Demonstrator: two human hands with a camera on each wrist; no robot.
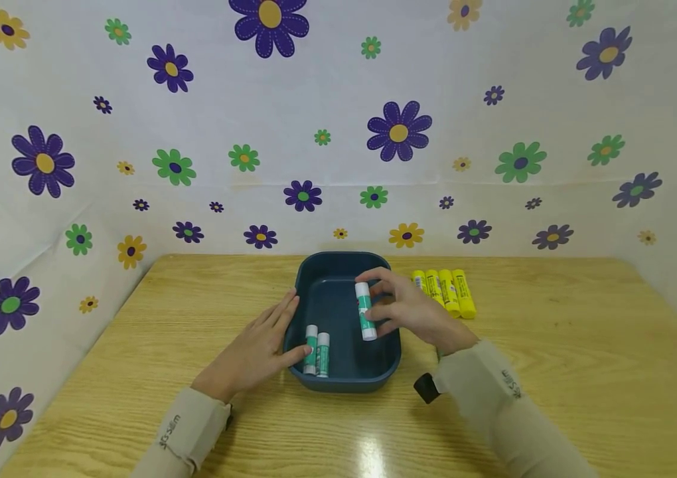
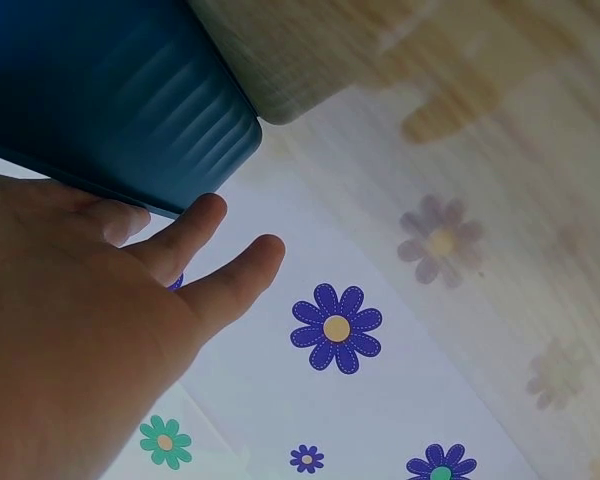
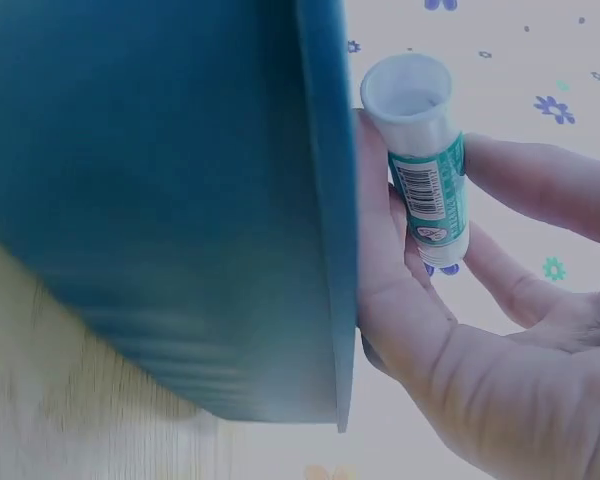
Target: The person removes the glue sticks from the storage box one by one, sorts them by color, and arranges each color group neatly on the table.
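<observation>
A dark blue rectangular bin (image 1: 338,385) stands on the wooden table. My right hand (image 1: 413,309) pinches a green-and-white glue stick (image 1: 366,312) over the bin's right half; in the right wrist view the glue stick (image 3: 425,185) shows its barcode and white end beside the bin wall (image 3: 210,250). My left hand (image 1: 257,348) rests with straight fingers along the bin's left rim, the thumb reaching over it. Inside, at the near left corner, two more green-and-white glue sticks (image 1: 323,355) lie side by side. The left wrist view has the left hand (image 2: 90,310) against the bin's side (image 2: 130,100).
Several yellow glue sticks (image 1: 449,292) lie in a row on the table (image 1: 553,345), right of the bin and partly behind the right hand. A flower-print sheet (image 1: 338,99) hangs behind the table. A small black piece (image 1: 426,388) shows beside the right cuff.
</observation>
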